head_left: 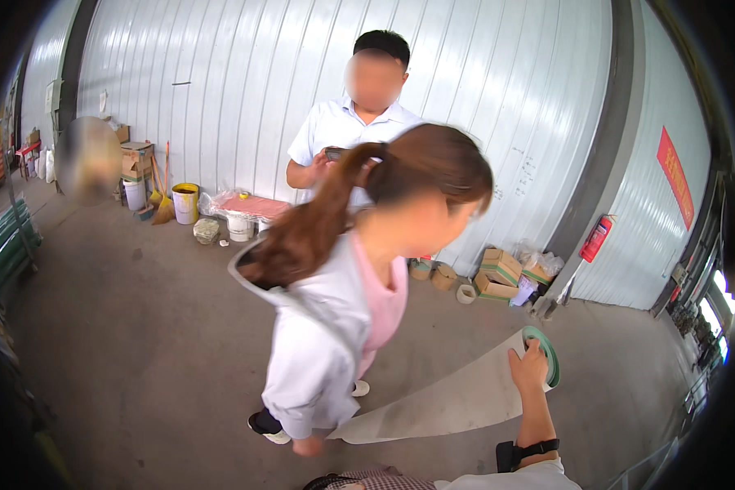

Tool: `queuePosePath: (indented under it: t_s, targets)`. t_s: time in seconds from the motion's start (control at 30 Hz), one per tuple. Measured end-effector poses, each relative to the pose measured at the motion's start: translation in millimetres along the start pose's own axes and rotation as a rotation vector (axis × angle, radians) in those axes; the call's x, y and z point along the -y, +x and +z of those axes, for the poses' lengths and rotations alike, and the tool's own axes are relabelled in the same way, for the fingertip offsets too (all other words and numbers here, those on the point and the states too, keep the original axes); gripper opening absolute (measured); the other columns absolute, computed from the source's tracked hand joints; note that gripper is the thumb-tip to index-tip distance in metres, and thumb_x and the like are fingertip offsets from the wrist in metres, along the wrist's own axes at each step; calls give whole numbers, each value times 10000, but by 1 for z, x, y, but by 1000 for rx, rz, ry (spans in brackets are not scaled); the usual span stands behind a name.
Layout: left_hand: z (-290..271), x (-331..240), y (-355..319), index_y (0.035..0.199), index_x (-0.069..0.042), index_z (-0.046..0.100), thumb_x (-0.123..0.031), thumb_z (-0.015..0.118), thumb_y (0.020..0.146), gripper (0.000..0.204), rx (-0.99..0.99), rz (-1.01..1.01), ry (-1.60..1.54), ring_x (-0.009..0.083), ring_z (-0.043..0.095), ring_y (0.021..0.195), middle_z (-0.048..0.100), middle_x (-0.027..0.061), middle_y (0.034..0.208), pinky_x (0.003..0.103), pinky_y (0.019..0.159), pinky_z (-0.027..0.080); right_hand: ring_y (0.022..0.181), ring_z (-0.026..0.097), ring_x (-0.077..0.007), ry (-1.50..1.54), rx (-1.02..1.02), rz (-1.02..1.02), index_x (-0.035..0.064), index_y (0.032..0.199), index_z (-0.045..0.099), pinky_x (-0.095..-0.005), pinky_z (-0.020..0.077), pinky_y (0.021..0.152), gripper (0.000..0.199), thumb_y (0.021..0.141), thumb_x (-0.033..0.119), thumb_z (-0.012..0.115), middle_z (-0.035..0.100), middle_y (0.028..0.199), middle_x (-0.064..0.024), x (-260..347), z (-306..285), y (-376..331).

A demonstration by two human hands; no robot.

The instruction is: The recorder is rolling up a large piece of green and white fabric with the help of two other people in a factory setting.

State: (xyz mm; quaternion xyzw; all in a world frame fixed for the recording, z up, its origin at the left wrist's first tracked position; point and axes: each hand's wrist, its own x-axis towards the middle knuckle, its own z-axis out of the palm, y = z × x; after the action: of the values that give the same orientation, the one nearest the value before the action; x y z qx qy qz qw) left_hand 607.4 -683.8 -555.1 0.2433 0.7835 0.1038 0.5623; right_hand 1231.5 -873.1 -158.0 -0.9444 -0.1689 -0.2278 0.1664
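My right hand reaches in from the lower right, with a black strap round the forearm. Its fingers curl into the open end of a roll of sheet material, green on one face, with the thumb held apart. From the roll a long grey stretch of the sheet runs left and narrows toward a co-worker in a white jacket. That person leans across the middle, blurred by motion. The co-worker's lowered hand is close to the sheet's left end; whether it touches cannot be made out. My left hand is not in view.
Another person in a light shirt stands behind, holding a dark phone-like device. Along the metal wall are a yellow bucket, a broom, cardboard boxes and a red fire extinguisher. Green wrapped rolls lie at far left.
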Motion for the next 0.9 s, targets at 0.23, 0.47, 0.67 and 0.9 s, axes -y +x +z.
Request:
queuePosePath:
  t_s: [0.23,0.47,0.67,0.9]
  targets:
    - [3,1,28,1373,49,510,-261,691,933,567,31,70,62,335,619,1160,614,240,1293,396,923,520,1062,603,-432,-12,-25,63,5,1173,487,-505,468,920,509,837,290,743,646,1128,-245,-36,-5,-21]
    - [4,10,61,1367,49,515,-267,703,923,576,62,131,103,322,634,1127,630,229,1270,392,901,524,1035,620,-443,-42,-62,63,-8,1181,479,-503,481,899,505,842,260,741,649,1117,-263,-45,-8,-27]
    - [1,-18,14,1359,22,541,-312,730,901,598,46,103,138,297,648,1051,656,187,1224,387,889,520,1048,613,-440,-35,-46,65,-13,1167,475,-508,477,897,482,859,263,722,649,1122,-271,-38,-18,-28]
    - [7,-23,13,1313,39,555,-258,725,884,548,55,109,131,292,660,1000,665,186,1178,392,844,535,1053,608,-444,-34,-31,15,-20,1156,480,-517,474,895,470,871,278,704,649,1136,-264,-29,-14,-18]
